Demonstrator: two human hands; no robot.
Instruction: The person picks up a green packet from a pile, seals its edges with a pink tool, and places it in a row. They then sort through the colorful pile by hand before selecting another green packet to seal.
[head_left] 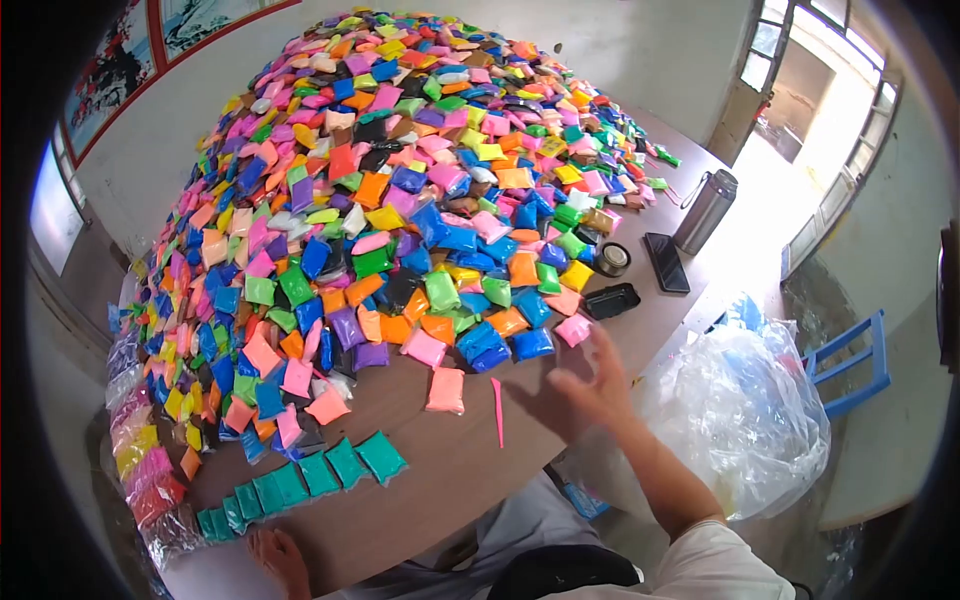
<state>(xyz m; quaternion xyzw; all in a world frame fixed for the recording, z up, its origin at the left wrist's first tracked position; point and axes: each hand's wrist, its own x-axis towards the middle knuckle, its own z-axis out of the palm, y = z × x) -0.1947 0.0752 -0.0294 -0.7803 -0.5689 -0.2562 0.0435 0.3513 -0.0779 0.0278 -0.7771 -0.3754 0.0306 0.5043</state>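
Note:
A huge heap of small colourful packets (400,200) covers most of the table. Along the near left edge lies a row of teal packets (290,485), overlapping one another. My left hand (280,560) rests at the table's edge just below that row, its fingers curled and partly hidden. Raised above the table's right part is my right hand (597,383), fingers spread and holding nothing, near a pink packet (574,330). Between the row and this hand lie a salmon packet (445,390) and a thin pink stick (498,412).
A black tray (611,300), a round lid (613,259), a phone (666,262) and a steel flask (707,211) stand or lie at the table's right. Beyond the right edge are a large clear plastic bag (740,410) and a blue stool (850,365). Clear bags (155,490) hang along the left edge.

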